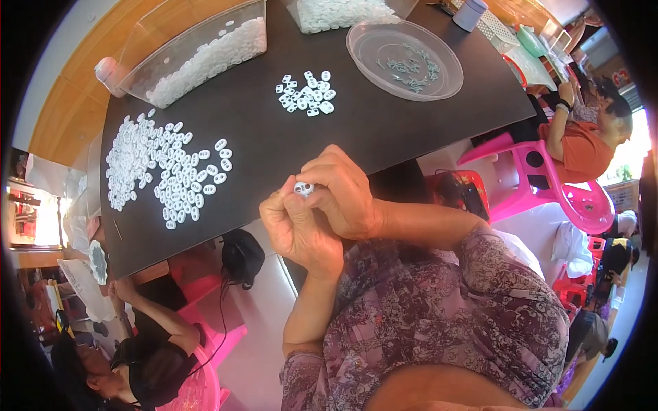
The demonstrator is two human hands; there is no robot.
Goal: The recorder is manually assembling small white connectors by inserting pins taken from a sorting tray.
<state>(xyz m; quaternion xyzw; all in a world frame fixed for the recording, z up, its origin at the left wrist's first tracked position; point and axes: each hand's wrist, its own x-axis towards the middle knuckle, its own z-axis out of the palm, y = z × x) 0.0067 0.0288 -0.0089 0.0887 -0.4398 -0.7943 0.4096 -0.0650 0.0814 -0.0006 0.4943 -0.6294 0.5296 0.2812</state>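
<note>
Just off the table's near edge, my two hands meet with fingertips pressed together. Between them is a small white plastic piece [303, 188] with dark holes. My left hand [298, 229] pinches it from the left; my right hand [343, 192] curls round it from the right, and both are closed on it. Fingers cover much of the piece. Beyond the hands lies a small group of white pieces [306, 94] with holes. A larger spread of white oval pieces [179, 179] covers the table's left side. A round clear tray [367, 58] at the far right holds thin grey-green bits.
A clear bin [147, 48] of white pieces stands at the far left of the dark table [247, 137], another bin [343, 15] at the back. A pink chair [541, 171] is to the right. Other people sit at the lower left and far right.
</note>
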